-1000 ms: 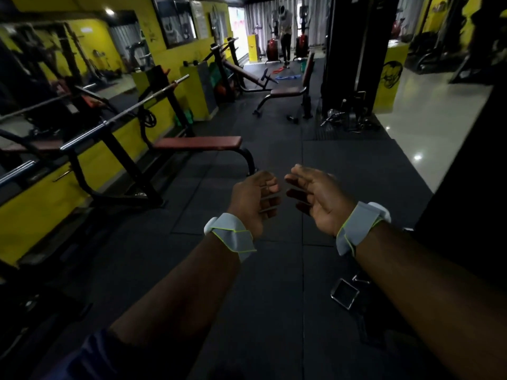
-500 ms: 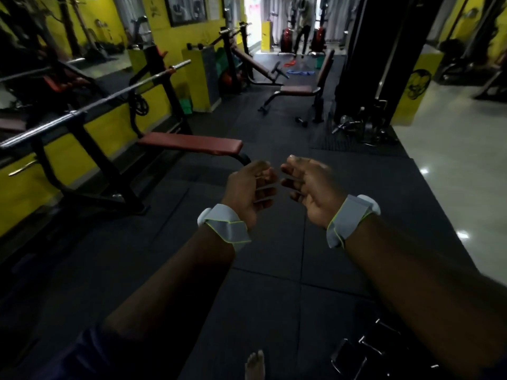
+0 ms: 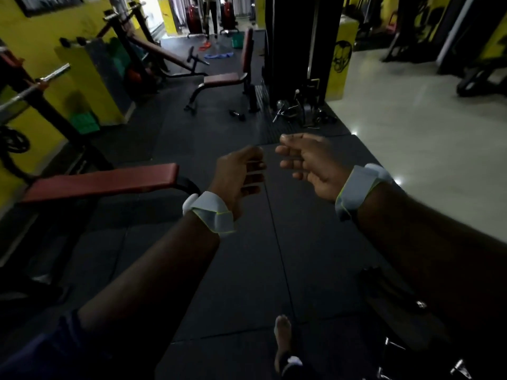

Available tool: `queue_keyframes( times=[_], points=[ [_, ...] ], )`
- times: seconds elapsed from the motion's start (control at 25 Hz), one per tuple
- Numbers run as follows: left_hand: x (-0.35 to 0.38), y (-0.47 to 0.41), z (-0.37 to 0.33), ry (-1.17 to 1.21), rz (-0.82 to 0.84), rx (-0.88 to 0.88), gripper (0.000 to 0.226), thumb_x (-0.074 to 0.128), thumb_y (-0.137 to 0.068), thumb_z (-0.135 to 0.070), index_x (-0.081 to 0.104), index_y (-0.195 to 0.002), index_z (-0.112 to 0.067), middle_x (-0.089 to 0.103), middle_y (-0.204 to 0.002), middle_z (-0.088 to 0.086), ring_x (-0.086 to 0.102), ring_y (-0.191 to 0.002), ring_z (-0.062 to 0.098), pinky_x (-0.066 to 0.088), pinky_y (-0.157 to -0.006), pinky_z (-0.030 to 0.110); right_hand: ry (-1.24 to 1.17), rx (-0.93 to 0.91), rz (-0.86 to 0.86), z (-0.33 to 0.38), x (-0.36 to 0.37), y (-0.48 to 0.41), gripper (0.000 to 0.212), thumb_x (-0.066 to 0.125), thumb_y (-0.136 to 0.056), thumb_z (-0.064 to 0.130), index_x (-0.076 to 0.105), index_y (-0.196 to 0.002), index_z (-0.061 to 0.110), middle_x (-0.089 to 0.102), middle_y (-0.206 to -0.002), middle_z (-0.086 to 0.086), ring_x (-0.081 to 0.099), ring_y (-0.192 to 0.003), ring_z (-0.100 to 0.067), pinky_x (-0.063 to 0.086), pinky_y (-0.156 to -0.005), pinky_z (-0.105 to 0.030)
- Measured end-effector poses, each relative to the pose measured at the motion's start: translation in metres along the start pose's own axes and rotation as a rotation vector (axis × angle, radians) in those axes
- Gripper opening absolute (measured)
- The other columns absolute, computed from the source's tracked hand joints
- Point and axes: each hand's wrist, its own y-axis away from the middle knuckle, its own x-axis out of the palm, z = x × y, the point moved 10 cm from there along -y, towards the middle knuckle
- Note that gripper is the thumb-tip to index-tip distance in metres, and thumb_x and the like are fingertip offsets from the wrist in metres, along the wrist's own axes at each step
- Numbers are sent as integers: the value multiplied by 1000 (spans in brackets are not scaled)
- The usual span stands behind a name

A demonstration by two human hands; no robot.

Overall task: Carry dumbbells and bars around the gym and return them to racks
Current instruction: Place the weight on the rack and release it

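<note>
Our left hand (image 3: 241,174) and right hand (image 3: 310,163), fingers loosely curled, held nothing; a small dumbbell (image 3: 237,114) lay far ahead at twelve o'clock.

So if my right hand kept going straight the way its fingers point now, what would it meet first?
Most likely your left hand: the right hand points its loosely curled fingers sideways at it across a small gap. Depth is unclear from one view, so it could slip past.
</note>
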Motion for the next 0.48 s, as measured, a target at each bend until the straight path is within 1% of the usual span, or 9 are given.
queue_keyframes(
  times=[0.08, 0.2, 0.32, 0.4, 0.48],
  points=[
    [-15, -73, -7, 1, 7, -34, 17, 65, -91, -36, 67, -91, -19, 65, -91, 4, 59, -75, 22, 44, -66, 31, 20, 13, 32, -4, 16, -78, 17, 68, -97, 40, 68, -106, 25, 76, -105, 3, 66, -80, -14, 41, -61, -28],
    [-61, -189, -31, -2, -104, -93, 18, 68, -88, -38, 69, -86, -20, 68, -89, 2, 60, -72, 20, 44, -65, 30, 19, 84, 90, -3, 60, -206, 20, 68, -97, 43, 68, -107, 26, 78, -112, 1, 67, -85, -15, 43, -63, -29],
    [-119, -283, -75, -15, -227, -70, 22, 67, -91, -37, 72, -95, -17, 71, -92, 3, 62, -74, 20, 45, -66, 30, 28, 91, 153, 19, 121, -319, 18, 68, -97, 43, 68, -103, 26, 77, -107, 3, 66, -84, -15, 42, -61, -27],
    [-153, -325, -93, -31, -263, -79, 26, 65, -93, -37, 73, -102, -14, 72, -97, 5, 62, -79, 22, 45, -67, 30, 33, 93, 196, 32, 159, -372, 17, 69, -97, 41, 66, -102, 26, 75, -102, 4, 65, -80, -15, 41, -59, -27],
    [-194, -380, -108, -6, -303, -76, 33, 66, -92, -39, 74, -108, -11, 72, -100, 6, 62, -82, 24, 45, -68, 30, 48, 83, 237, 46, 204, -437, 17, 69, -96, 40, 65, -103, 25, 74, -101, 4, 64, -80, -15, 40, -58, -26]
  ],
)
